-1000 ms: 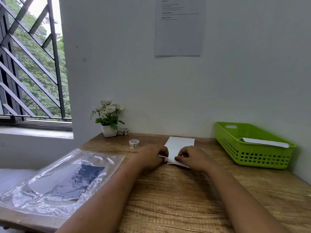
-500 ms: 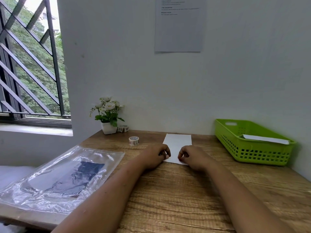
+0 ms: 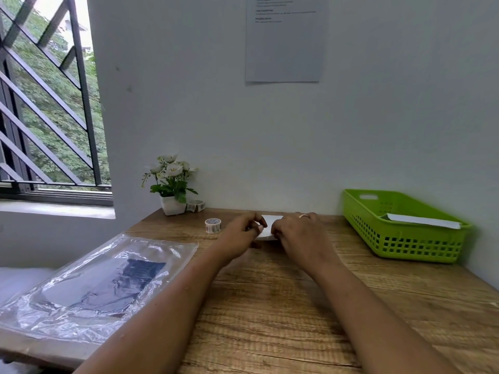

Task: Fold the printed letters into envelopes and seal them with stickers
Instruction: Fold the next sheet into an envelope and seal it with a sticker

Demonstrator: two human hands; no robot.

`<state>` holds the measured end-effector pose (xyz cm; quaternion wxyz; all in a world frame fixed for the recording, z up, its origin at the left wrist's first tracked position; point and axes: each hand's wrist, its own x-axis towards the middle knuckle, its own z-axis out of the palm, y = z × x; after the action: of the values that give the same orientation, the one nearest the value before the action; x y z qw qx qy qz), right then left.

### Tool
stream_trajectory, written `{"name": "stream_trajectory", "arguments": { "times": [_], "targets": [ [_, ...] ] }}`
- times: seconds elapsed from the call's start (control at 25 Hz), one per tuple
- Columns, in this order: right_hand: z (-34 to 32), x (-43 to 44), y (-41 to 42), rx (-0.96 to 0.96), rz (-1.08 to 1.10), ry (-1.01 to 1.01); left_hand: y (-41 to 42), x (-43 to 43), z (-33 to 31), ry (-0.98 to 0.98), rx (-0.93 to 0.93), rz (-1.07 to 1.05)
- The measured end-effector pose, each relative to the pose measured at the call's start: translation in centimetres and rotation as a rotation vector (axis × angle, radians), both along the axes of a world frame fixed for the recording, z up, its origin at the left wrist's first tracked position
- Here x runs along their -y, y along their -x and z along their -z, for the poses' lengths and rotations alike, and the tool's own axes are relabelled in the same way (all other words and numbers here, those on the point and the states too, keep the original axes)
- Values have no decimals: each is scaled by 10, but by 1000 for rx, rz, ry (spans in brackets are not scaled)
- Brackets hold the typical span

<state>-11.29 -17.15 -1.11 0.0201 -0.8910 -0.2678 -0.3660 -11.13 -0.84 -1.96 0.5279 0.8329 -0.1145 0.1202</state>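
Note:
A white sheet of paper (image 3: 267, 225) lies on the wooden desk (image 3: 270, 306) near the back wall, mostly hidden behind my two hands. My left hand (image 3: 243, 233) holds the paper's left side with curled fingers. My right hand (image 3: 297, 233), a ring on one finger, grips its right side. The paper's near edge looks lifted and bent over. A small sticker roll (image 3: 213, 225) stands just left of my left hand. A second roll (image 3: 196, 205) sits beside the flower pot.
A green plastic basket (image 3: 399, 241) holding a white envelope (image 3: 424, 220) stands at the right. A clear plastic bag (image 3: 89, 287) with dark contents lies at the left front. A white pot of flowers (image 3: 172, 184) stands at the back. A printed notice (image 3: 285, 39) hangs on the wall.
Both hands have moved farther along the paper toward the wall, carrying its near edge over. Much less of the sheet shows now.

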Motion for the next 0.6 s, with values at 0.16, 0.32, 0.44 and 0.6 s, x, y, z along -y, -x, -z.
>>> {"name": "stream_trajectory", "arguments": {
  "times": [0.16,0.32,0.44,0.6],
  "targets": [
    [-5,8,-2,165,74,-208,6,2,-10,-498,522,-193],
    [-9,8,2,224,40,-300,7,8,-12,-661,839,-386],
    [-10,8,3,197,9,-307,10,13,-13,-635,805,-416],
    [-15,22,-1,185,61,-313,11,10,-15,-585,731,-460]
  ]
}}
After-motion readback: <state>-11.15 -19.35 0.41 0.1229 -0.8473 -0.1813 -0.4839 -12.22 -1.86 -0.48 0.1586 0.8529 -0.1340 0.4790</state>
